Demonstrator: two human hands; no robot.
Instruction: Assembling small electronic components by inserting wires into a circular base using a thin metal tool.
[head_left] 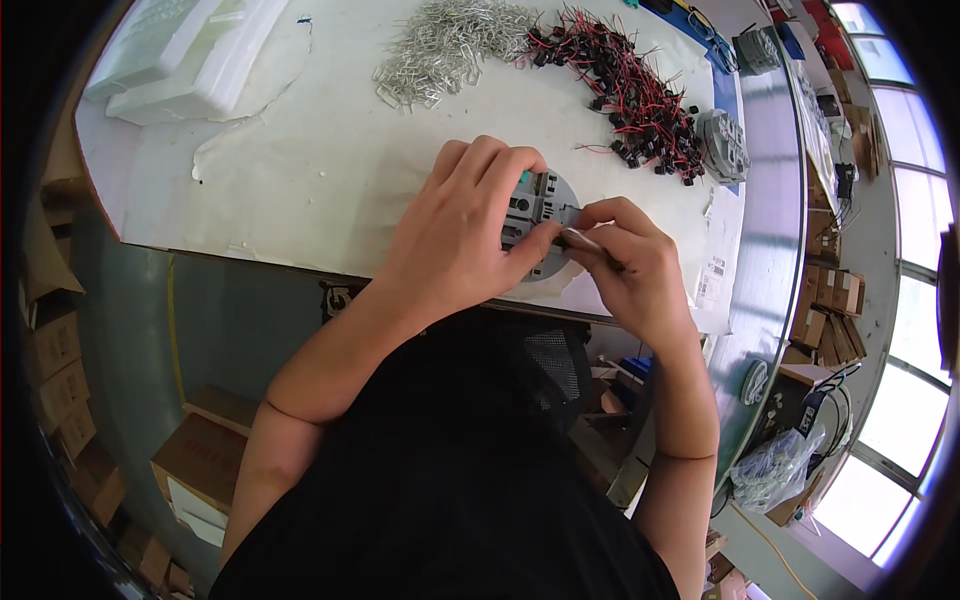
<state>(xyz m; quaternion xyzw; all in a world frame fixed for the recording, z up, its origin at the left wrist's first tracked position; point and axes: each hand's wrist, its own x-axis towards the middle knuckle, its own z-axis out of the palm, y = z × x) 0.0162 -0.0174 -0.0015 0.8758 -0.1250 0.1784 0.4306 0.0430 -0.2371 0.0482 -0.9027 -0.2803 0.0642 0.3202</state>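
A round grey plastic base (548, 210) with raised dark fittings lies near the table's front edge. My left hand (465, 220) covers its left side, fingers curled over the far rim and thumb pressing on its face. At the base's right edge, my right hand (630, 255) pinches a thin metallic piece (577, 238) between thumb and fingers; its kind is not clear. Beyond the hands are a heap of bent metal wire pieces (450, 50) and a pile of small black parts with red and black wires (640, 105).
White foam packaging (190, 60) stands at the far left of the table (290, 190). Stacked grey round bases (722, 147) sit at its right edge. Cardboard boxes (205, 455) are on the floor at left, and a clear plastic bag (778, 470) lies at lower right.
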